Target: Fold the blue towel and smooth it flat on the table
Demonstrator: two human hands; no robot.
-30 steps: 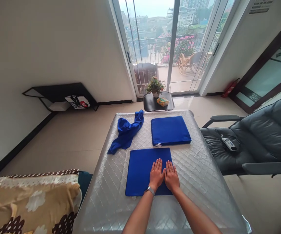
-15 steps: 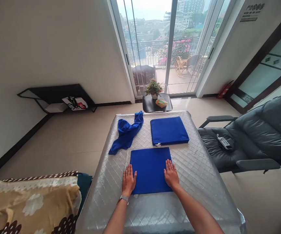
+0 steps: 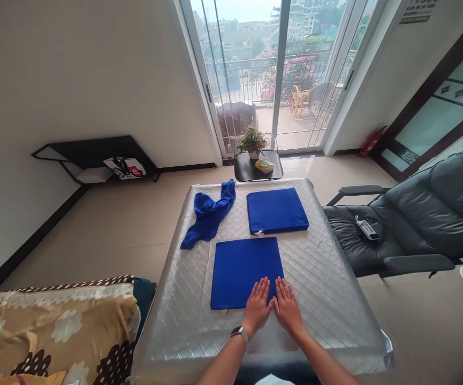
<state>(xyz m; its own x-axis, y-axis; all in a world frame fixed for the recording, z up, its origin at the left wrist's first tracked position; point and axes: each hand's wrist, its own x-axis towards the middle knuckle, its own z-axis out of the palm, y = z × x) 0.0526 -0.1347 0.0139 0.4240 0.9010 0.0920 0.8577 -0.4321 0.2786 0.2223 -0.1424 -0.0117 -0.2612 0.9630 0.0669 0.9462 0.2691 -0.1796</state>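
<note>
A flat blue folded cloth [image 3: 241, 270] lies on the silver quilted table cover [image 3: 187, 326]. My left hand [image 3: 258, 305], with a watch [image 3: 240, 333] on its wrist, rests flat over the cloth's near right part, fingers stretched out. Beside it, thumbs nearly touching, my right hand [image 3: 286, 306] lies flat at the cloth's near right corner. Neither hand grips anything. Beyond the cloth, to the right, sits a neat stack of folded blue cloths [image 3: 277, 210] with a white tag at its near edge. A crumpled blue cloth [image 3: 207, 216] lies at the far left.
A black chair [image 3: 251, 170] holding a potted plant [image 3: 252, 141] and a small yellow packet [image 3: 264, 166] stands past the table's far edge. To the right is a grey recliner [image 3: 424, 214] with a power strip [image 3: 366, 229]. Patterned bedding [image 3: 66, 331] lies at left.
My left hand has moved right across the cloth, from its left edge to beside my right hand. My right hand has shifted slightly nearer to me. The camera view has tilted a little.
</note>
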